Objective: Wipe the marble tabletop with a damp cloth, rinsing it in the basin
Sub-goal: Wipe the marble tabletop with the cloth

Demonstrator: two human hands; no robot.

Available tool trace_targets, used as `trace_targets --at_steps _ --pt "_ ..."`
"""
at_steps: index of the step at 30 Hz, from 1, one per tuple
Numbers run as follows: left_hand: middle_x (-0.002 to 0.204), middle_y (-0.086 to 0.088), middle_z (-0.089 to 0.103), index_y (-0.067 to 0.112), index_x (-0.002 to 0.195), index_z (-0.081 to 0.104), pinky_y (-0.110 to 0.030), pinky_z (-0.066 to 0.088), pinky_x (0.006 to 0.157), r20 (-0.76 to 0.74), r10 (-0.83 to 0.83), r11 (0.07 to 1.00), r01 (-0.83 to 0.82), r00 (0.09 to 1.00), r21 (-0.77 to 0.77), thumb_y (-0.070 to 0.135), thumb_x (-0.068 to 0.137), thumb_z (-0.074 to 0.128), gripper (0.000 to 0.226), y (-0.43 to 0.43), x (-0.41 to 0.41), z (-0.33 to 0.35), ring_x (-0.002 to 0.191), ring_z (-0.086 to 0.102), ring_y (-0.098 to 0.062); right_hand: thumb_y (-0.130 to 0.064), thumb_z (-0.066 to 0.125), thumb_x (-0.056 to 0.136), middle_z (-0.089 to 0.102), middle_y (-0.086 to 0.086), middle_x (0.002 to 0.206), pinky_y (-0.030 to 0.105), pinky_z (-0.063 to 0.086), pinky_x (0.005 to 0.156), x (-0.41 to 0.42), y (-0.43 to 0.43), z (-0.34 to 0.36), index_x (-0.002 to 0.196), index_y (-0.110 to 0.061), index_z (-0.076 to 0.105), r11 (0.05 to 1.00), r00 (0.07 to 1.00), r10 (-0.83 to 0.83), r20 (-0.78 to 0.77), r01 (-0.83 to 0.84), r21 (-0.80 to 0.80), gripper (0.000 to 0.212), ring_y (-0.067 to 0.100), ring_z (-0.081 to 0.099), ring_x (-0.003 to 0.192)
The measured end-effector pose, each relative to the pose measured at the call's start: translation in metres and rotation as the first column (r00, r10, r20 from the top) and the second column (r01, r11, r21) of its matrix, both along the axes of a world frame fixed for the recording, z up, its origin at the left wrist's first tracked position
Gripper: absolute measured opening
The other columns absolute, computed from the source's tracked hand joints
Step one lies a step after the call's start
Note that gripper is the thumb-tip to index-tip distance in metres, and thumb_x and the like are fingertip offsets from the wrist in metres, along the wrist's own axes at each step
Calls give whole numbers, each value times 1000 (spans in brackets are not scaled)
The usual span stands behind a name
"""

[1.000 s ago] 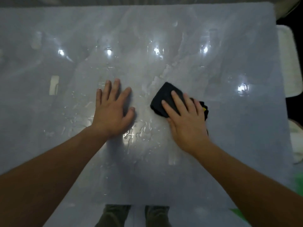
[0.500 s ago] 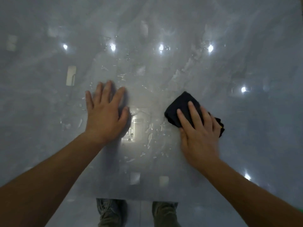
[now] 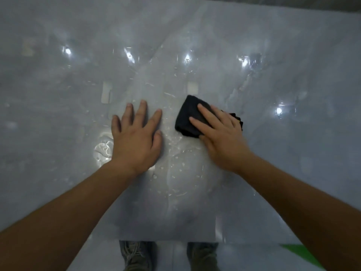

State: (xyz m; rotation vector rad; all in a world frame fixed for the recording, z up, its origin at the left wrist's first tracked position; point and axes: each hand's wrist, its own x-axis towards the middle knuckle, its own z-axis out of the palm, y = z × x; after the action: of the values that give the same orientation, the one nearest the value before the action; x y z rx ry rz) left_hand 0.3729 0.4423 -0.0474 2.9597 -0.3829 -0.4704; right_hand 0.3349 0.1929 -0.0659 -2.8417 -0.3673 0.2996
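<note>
The folded black cloth (image 3: 188,116) lies on the marble tabletop (image 3: 293,153), pinned under the straight fingers of the right hand (image 3: 220,137), which presses rather than grips; the left hand (image 3: 136,139), just left of the cloth, lies flat on wet marble with fingers spread. Risks, as I judge them: the cloth could skid out from under those flat fingers on the slick film; the bracing left palm could slide; the puddle (image 3: 102,148), further left of the cloth, may only be smeared if the cloth is saturated. Counted: one cloth; two hands; one tabletop; one puddle; two shoes (image 3: 136,255), nearer the person than the cloth; no basin shows.
</note>
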Motion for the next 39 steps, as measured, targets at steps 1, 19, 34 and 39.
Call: trace_targets --at_steps 1,19,34,39 --pt "166 -7 15 33 155 27 -63 11 117 0 -4 1000 4 1000 -8 46 93 24 63 2 0 0 151 10 -39 -37 38 101 26 -1 166 48 20 116 9 -2 1 151 -36 40 1000 1000 -29 2 29 -3 50 31 24 151" --pt "168 -8 7 24 152 32 -56 -4 121 -55 -93 977 81 994 -197 42 96 30 60 30 -3 -4 154 -4 -32 -40 40 103 12 -3 169 57 16 118 -67 19 12 157 -36 26 722 721 -692 -40 689 -60 56 27 13 153" --pt "167 -8 11 26 148 37 -52 1 123 -81 -133 970 113 988 -214 47 94 21 60 45 -15 5 154 2 -28 -46 29 106 5 -2 170 53 14 120 -74 82 9 159 -34 16 865 865 -499 -48 495 -86 57 29 8 154" --pt "162 -11 28 26 138 50 -50 9 122 -72 -124 967 104 990 -231 47 93 25 56 48 -22 13 151 18 -31 -57 20 99 11 -8 169 51 11 122 -90 79 24 156 -38 28 865 859 -475 -190 495 76 60 23 9 153"
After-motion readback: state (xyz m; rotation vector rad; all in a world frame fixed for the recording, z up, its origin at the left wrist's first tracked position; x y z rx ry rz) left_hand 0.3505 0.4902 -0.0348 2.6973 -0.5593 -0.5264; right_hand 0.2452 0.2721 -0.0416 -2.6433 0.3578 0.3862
